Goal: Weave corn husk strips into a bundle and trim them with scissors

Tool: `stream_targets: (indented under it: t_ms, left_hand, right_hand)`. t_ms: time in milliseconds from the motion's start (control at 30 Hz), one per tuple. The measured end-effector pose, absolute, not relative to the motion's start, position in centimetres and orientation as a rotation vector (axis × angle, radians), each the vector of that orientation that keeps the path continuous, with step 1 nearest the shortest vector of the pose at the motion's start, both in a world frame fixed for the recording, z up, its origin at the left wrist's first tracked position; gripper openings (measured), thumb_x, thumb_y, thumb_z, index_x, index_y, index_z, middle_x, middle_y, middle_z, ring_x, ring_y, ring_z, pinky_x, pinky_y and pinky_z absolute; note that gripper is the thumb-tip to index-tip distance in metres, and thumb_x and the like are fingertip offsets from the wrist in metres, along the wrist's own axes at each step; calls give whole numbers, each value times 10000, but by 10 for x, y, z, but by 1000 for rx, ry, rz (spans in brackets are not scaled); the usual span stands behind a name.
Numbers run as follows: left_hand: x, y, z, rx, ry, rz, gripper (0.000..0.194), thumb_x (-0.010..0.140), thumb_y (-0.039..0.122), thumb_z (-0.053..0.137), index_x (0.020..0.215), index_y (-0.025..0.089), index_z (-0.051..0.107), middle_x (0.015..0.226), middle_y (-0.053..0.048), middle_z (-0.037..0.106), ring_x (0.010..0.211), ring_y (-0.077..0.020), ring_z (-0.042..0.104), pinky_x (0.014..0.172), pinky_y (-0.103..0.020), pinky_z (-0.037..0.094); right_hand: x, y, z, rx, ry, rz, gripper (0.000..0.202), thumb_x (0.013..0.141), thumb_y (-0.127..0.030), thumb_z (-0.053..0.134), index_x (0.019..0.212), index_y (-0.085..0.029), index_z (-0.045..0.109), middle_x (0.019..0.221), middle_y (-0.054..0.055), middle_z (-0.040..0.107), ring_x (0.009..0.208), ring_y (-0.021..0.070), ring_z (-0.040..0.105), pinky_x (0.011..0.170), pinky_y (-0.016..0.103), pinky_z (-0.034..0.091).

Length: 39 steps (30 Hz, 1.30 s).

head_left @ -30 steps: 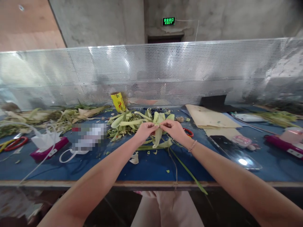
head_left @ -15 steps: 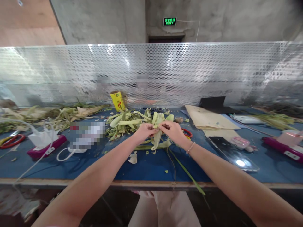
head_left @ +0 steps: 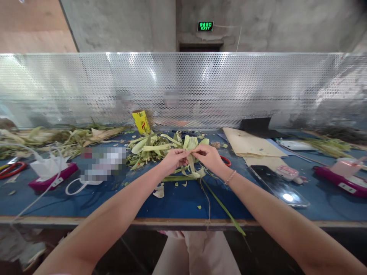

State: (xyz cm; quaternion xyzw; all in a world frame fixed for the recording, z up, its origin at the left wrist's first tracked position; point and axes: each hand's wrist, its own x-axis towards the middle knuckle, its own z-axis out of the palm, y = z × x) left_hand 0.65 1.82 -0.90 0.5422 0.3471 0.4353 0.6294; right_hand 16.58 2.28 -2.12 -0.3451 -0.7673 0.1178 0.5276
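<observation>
Over the middle of the blue table my left hand (head_left: 174,159) and my right hand (head_left: 210,156) meet, thumbs and forefingers pinched together. Between the fingertips is part of a pale green corn husk (head_left: 190,143), whose broad leaves spread out behind and below the hands. The exact spot they pinch is mostly covered by the fingers. Beside my left hand lies a heap of corn husks (head_left: 149,149). Red-handled scissors (head_left: 226,161) are partly hidden behind my right hand. A long green leaf strip (head_left: 226,209) runs toward me over the table edge.
A yellow tube (head_left: 141,122) stands at the perforated metal screen (head_left: 177,84). To the right lie brown paper (head_left: 249,143), a phone (head_left: 275,185) and a power strip (head_left: 344,181). Another power strip (head_left: 53,178) with white chargers sits left, near more husks (head_left: 80,136).
Both hands remain pinched together at nearly the same spot. The pale leaf hanging below the fingers has shifted and shows less now. The whole view has slid slightly.
</observation>
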Motion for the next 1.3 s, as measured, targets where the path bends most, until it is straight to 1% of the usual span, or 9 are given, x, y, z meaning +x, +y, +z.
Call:
stream_targets:
  t_ms: [133, 333, 433, 600, 733, 800, 1000, 1200, 1300]
  left_hand:
    - [6, 19, -7, 1208, 843, 1016, 255, 553, 306, 727, 625, 93, 607, 504, -10, 582, 439, -62, 506, 476, -190, 385]
    - [3, 20, -5, 1297, 834, 1030, 252, 514, 295, 747, 589, 96, 611, 515, 3, 569, 466, -65, 497, 522, -214, 402]
    - [3, 18, -4, 1333, 823, 1040, 244, 506, 273, 751, 609, 98, 618, 533, -1, 578, 487, -70, 501, 529, -218, 398]
    - [6, 15, -3, 1297, 842, 1077, 268, 498, 292, 753, 614, 105, 602, 543, 13, 573, 501, -62, 500, 515, -198, 390]
    - [8, 17, -5, 1284, 897, 1065, 256, 541, 307, 730, 613, 113, 579, 429, 63, 466, 353, -10, 339, 367, -162, 231]
    - [9, 18, -5, 1239, 877, 1068, 229, 561, 279, 722, 619, 115, 573, 408, 71, 434, 330, -4, 297, 347, -166, 196]
    - [10, 15, -2, 1102, 808, 1017, 170, 624, 208, 677, 567, 110, 550, 423, 40, 460, 381, -33, 414, 399, -165, 315]
    - [11, 12, -3, 1058, 836, 1047, 114, 656, 199, 649, 633, 101, 593, 490, -3, 563, 435, -67, 500, 426, -181, 371]
    - [11, 14, -4, 1054, 836, 1063, 112, 638, 199, 663, 637, 101, 609, 520, -16, 593, 475, -80, 529, 472, -194, 407]
  right_hand:
    - [165, 20, -19, -832, -1811, 338, 71, 691, -196, 572, 679, -183, 641, 701, 35, 643, 666, 145, 591, 613, 271, 477]
    - [162, 17, -16, -888, -1742, 706, 155, 698, -298, 574, 754, -169, 640, 707, 32, 651, 639, 139, 601, 609, 273, 501]
    - [161, 18, -16, -904, -1682, 791, 153, 681, -288, 581, 749, -162, 636, 693, 30, 654, 630, 137, 606, 611, 273, 505]
    - [159, 16, -16, -949, -1685, 622, 93, 659, -234, 574, 681, -154, 616, 671, 37, 648, 600, 135, 591, 564, 257, 481]
    - [158, 12, -15, -972, -1733, 466, 70, 675, -211, 559, 663, -156, 600, 662, 33, 621, 593, 130, 569, 554, 249, 460]
    - [158, 11, -15, -938, -1773, 350, 70, 697, -204, 549, 672, -161, 598, 678, 34, 612, 616, 133, 564, 574, 252, 457]
    - [158, 11, -15, -790, -1884, 11, 123, 752, -160, 504, 657, -174, 580, 684, 35, 589, 685, 141, 553, 657, 267, 447]
    - [160, 11, -14, -782, -1908, 41, 116, 752, -166, 509, 694, -187, 607, 701, 36, 606, 699, 153, 558, 688, 292, 452]
    - [160, 10, -14, -824, -1882, 155, 91, 728, -166, 529, 699, -188, 612, 729, 39, 619, 695, 153, 571, 687, 297, 466]
